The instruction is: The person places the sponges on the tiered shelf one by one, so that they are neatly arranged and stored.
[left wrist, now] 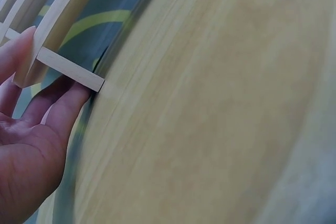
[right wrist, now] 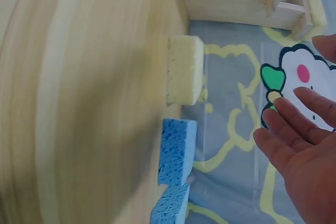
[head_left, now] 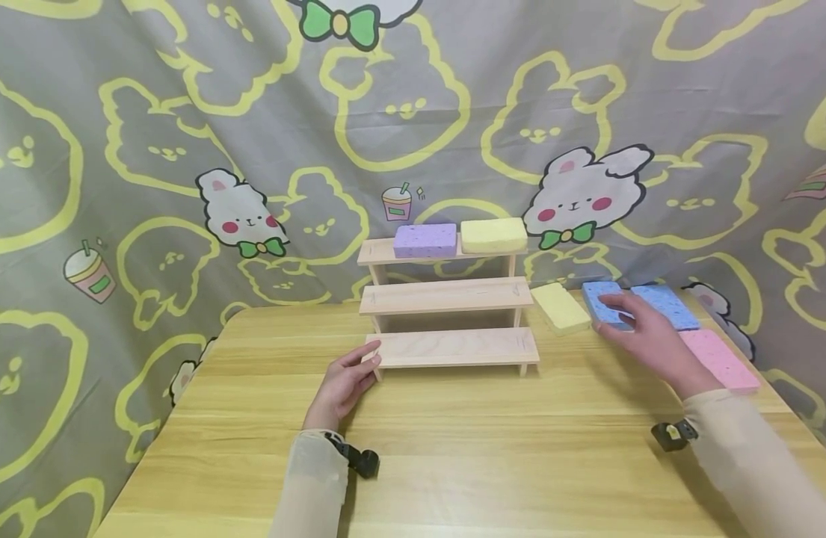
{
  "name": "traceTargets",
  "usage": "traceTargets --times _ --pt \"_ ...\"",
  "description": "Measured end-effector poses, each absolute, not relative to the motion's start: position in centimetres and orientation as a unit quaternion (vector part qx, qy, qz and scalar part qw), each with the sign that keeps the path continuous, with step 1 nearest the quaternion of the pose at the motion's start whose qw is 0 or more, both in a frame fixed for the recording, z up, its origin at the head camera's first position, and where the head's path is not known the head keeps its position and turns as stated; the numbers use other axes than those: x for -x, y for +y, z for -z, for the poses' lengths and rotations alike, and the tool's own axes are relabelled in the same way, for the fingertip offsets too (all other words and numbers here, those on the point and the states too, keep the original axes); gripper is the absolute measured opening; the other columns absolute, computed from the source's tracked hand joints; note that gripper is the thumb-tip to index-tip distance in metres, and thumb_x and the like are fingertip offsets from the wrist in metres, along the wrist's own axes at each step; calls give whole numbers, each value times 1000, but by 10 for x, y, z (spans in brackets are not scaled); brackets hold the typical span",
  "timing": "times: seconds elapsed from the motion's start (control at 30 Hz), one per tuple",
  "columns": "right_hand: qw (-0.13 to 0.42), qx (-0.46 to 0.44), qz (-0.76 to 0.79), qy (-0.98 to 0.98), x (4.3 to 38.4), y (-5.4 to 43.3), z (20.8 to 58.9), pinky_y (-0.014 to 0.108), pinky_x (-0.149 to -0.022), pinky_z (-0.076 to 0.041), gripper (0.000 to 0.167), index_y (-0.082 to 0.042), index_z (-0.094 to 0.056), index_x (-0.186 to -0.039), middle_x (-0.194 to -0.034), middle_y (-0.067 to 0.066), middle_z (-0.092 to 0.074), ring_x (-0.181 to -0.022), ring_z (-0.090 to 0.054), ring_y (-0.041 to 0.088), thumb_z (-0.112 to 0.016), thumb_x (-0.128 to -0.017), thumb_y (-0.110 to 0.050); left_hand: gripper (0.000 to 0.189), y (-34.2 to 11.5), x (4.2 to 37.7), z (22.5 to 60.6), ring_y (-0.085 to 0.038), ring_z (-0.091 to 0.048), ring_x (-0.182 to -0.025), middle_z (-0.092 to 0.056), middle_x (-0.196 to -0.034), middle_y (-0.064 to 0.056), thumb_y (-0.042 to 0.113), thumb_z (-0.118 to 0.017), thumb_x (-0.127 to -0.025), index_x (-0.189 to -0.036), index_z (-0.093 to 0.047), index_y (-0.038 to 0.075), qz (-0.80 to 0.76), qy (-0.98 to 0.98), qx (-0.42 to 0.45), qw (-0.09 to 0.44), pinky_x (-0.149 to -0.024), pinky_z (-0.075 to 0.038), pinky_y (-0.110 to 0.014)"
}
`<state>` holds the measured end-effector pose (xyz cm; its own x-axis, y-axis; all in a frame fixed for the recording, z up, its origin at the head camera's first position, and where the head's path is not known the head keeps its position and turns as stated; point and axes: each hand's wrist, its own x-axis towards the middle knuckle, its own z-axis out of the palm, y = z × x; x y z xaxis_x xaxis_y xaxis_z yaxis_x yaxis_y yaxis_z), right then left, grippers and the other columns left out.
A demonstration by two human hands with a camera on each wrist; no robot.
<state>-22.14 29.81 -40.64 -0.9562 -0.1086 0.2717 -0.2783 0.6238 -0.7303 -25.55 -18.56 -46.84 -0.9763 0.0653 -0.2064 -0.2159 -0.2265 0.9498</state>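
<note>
At the front left corner of a three-tier wooden shelf (head_left: 446, 296), my left hand (head_left: 341, 385) grips the end of the lowest step. In the left wrist view the thumb lies on the board and the fingers reach under it beside the short leg (left wrist: 71, 69). My right hand (head_left: 644, 340) is over a blue sponge (head_left: 599, 294), fingers spread and slightly bent. The right wrist view shows that hand apart from the sponges, with nothing in it. A purple sponge (head_left: 424, 240) and a yellow sponge (head_left: 493, 235) sit side by side on the top step.
Right of the shelf, another yellow sponge (head_left: 561, 308) lies on the wooden table (head_left: 453, 463). A second blue sponge (head_left: 671, 305) and a pink sponge (head_left: 725, 362) lie farther right, near the table's edge. A patterned grey curtain (head_left: 413, 134) hangs behind the table.
</note>
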Motion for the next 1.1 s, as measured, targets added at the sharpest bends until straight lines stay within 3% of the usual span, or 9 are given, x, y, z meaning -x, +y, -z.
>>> traceTargets --times 0.4,0.73,1.1 --pt "58 -82 -373 -922 231 295 420 66 -101 -30 77 13 -35 -143 -142 35 -36 -124 -37 55 -67 -94 -37 41 -187 254 467 -19 -57 -110 -42 -148 -8 0 -68 -91 -132 -60 -1 -784 610 62 93 -94 -49 -36" --pt "50 -63 -367 -927 248 286 432 64 -104 -27 83 19 -32 -141 -140 39 -35 -127 -34 55 -70 -92 -36 42 -187 255 468 -22 -55 -115 -41 -149 -9 0 -66 -92 -133 -59 -2 -783 612 55 93 -99 -45 -41" --pt "24 -54 -342 -938 264 275 436 68 -103 -23 90 20 -30 -141 -139 44 -27 -127 -27 58 -71 -89 -40 40 -187 256 470 -22 -55 -114 -42 -148 -10 -2 -66 -92 -131 -60 -2 -790 604 54 93 -96 -47 -39"
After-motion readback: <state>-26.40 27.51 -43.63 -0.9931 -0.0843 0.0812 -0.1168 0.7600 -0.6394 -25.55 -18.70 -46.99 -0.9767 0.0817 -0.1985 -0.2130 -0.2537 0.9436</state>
